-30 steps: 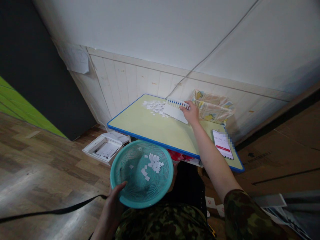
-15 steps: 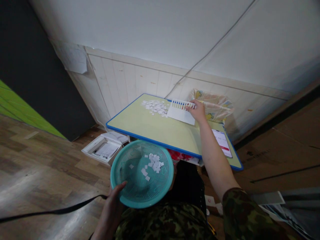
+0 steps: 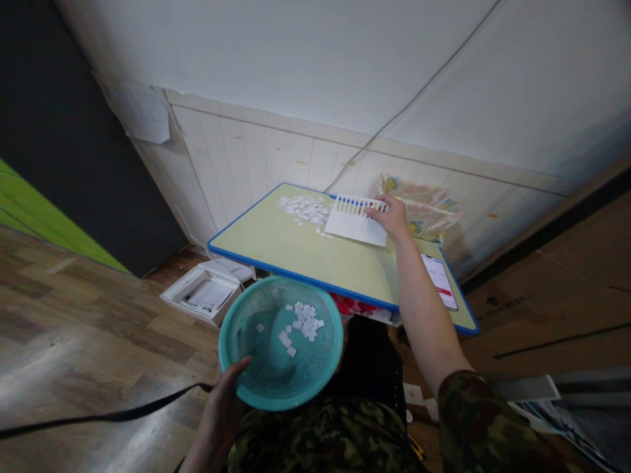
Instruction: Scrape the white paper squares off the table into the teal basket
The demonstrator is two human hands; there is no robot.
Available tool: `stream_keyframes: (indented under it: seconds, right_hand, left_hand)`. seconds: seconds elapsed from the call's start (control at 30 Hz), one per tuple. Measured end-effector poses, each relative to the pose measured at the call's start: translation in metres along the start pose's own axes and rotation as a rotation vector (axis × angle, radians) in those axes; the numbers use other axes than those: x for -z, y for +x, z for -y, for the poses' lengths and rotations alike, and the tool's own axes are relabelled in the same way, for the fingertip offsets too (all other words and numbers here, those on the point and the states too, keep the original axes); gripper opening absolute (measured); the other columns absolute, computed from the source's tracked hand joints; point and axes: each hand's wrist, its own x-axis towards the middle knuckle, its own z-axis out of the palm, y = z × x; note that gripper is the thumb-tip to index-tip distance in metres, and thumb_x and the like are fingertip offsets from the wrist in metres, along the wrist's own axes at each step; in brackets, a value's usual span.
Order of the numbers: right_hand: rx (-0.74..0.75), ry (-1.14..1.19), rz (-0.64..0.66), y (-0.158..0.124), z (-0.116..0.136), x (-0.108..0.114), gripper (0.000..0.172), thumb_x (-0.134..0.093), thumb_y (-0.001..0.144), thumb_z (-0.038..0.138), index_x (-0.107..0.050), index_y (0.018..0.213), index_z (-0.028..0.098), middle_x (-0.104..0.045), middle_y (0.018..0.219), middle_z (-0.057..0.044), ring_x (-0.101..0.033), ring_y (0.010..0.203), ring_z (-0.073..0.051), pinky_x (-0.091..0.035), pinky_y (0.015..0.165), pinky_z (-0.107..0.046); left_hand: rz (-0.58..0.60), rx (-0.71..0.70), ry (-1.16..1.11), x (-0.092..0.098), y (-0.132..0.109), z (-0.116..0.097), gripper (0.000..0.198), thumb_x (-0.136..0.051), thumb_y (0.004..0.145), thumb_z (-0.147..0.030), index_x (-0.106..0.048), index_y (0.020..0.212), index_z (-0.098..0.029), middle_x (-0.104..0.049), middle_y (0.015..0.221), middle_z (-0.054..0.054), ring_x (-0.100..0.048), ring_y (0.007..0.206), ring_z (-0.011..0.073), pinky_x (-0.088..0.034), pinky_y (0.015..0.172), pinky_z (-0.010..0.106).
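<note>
My left hand [image 3: 227, 387] grips the near-left rim of a turquoise plastic colander [image 3: 280, 387], thumb over the edge. Several small white paper pieces [image 3: 306, 320] lie inside it, mostly toward its far right side. My right hand [image 3: 393, 217] is closed on the slotted end of a flat white scraper-like plate [image 3: 355, 227], with fingers by the row of slots. The plate's left edge is at the right side of a pile of white paper pieces [image 3: 304, 209] on the yellow tabletop [image 3: 276, 236]. A few loose pieces lie just by that edge.
A phone [image 3: 438, 281] with a lit screen lies on the table's right side. Behind the table stands a bin with a patterned liner [image 3: 428, 210]. An open white box [image 3: 202, 292] is at the left below the tabletop. A cable [image 3: 394, 121] runs down the wall.
The white plate in my right hand has shifted slightly left, toward the pile, and its angle has changed a little. The colander and my left hand have stayed nearly still.
</note>
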Motion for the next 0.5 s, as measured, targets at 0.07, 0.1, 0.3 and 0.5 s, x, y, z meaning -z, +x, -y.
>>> stream_keyframes:
  seconds: [0.07,0.1,0.3,0.5]
  right_hand:
    - [0.023,-0.012,-0.002,-0.001,0.004,-0.003,0.035,-0.073,0.068,0.044,-0.071,0.092,0.02,-0.069,0.085,-0.004,-0.06,0.078,-0.025,-0.049,0.077,-0.039]
    - [0.029,-0.023,0.009,-0.002,0.006,-0.005,0.035,-0.072,0.069,0.044,-0.071,0.093,0.02,-0.07,0.086,-0.004,-0.061,0.081,-0.025,-0.05,0.078,-0.039]
    - [-0.006,0.015,0.114,-0.004,0.008,-0.009,0.036,-0.075,0.066,0.045,-0.071,0.092,0.02,-0.069,0.081,-0.002,-0.06,0.075,-0.023,-0.049,0.073,-0.037]
    - [-0.022,0.037,0.099,-0.003,0.006,-0.012,0.041,-0.078,0.065,0.051,-0.071,0.092,0.021,-0.068,0.079,-0.001,-0.059,0.071,-0.022,-0.047,0.067,-0.034]
  left_hand:
    - [0.0,0.004,0.007,0.002,0.001,0.001,0.057,-0.078,0.081,-0.014,-0.07,0.137,-0.013,-0.086,0.104,0.012,-0.074,0.116,0.0394,-0.06,0.1,0.045]
    - [0.001,0.008,0.01,0.003,0.001,0.001,0.056,-0.078,0.081,-0.014,-0.07,0.137,-0.013,-0.086,0.104,0.012,-0.074,0.115,0.0392,-0.06,0.1,0.044]
    - [0.017,-0.007,0.001,0.005,0.004,0.002,0.068,-0.081,0.076,-0.014,-0.067,0.142,-0.015,-0.086,0.107,0.012,-0.073,0.116,0.0408,-0.061,0.098,0.046]
    - [0.0,0.012,0.032,0.002,0.0,0.0,0.062,-0.08,0.077,-0.015,-0.07,0.138,-0.016,-0.086,0.104,0.011,-0.075,0.112,0.0409,-0.063,0.095,0.046]
